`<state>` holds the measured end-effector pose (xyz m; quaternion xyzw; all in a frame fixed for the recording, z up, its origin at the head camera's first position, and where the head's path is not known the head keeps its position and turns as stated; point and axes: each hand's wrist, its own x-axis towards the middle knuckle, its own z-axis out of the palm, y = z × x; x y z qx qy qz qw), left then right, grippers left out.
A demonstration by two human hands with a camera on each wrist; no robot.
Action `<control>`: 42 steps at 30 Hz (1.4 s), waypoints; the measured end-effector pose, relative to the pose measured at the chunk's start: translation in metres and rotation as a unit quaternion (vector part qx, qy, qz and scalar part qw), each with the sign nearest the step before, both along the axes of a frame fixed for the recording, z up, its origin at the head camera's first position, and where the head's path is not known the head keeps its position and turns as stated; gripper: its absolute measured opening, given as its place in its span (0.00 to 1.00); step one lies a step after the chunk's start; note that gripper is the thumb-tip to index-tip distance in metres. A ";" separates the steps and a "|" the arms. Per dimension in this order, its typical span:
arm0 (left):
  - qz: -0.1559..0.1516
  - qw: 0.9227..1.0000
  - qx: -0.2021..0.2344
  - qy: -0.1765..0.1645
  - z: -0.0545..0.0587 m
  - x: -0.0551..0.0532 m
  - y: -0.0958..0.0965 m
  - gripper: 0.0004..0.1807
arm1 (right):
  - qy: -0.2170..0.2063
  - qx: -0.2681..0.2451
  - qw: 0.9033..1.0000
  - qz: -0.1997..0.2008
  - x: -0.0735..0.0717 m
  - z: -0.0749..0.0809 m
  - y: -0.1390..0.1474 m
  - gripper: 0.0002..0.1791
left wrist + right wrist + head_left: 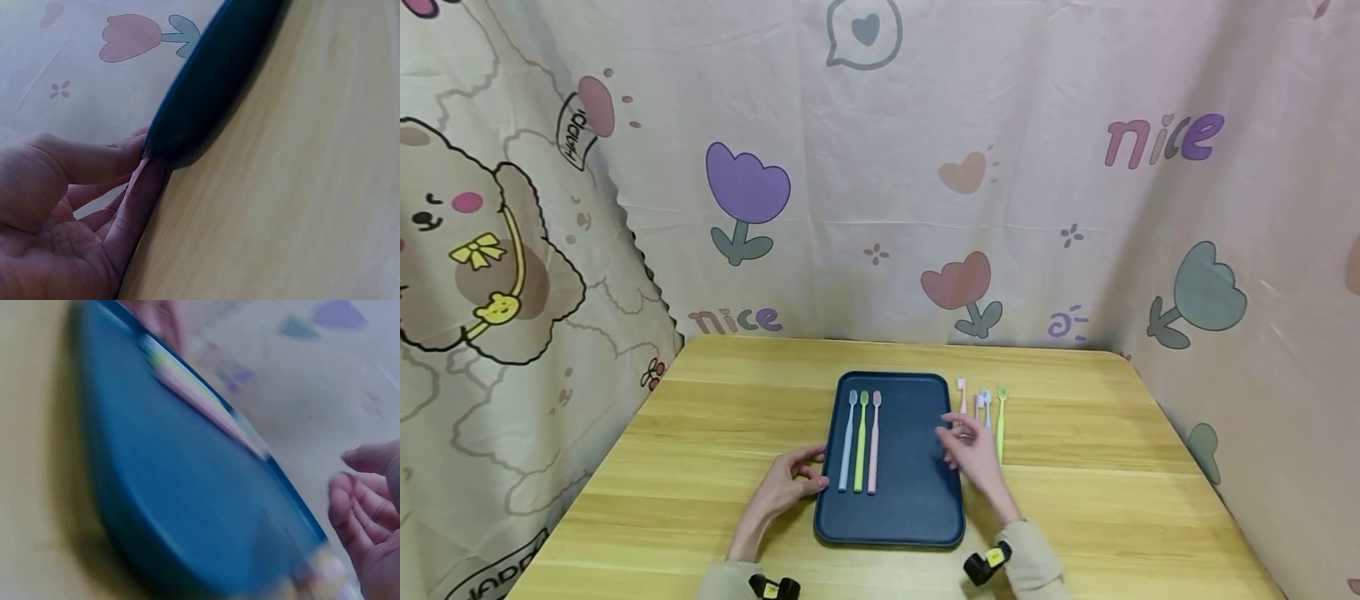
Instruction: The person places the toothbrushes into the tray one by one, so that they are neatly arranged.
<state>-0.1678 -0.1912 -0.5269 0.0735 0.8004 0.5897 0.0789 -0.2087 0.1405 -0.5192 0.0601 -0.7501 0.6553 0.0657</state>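
A dark blue tray (917, 500) lies on the table. Side by side in its left half are a blue toothbrush (847, 446), a green toothbrush (861, 450) and a pink toothbrush (873, 454), heads toward the far end. My left hand (786, 482) grips the tray's left rim between thumb and fingers, seen closely in the left wrist view. Over the tray's right rim hovers my right hand (973, 454), fingers loosely bent and holding nothing. Beyond it, several toothbrushes lie on the table, among them a green one (1002, 417); the hand partly hides them.
The wooden table (1112, 483) reaches out on both sides of the tray. A printed curtain (865, 167) hangs behind the table and along its sides. Each sleeve carries a small black wrist camera, such as the right one (987, 563). The right wrist view is blurred.
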 end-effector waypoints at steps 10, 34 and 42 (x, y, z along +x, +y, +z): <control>0.006 1.000 0.008 -0.019 0.001 0.000 0.002 0.34 | -0.029 0.024 0.983 -0.182 -0.005 -0.017 0.085 0.17; 0.003 1.000 0.014 -0.021 0.000 -0.001 0.001 0.34 | -0.084 0.157 0.976 -0.127 -0.009 -0.020 0.095 0.24; 0.006 1.000 0.012 -0.018 0.000 0.000 0.001 0.34 | -0.118 0.131 0.981 -0.079 -0.005 -0.015 0.099 0.25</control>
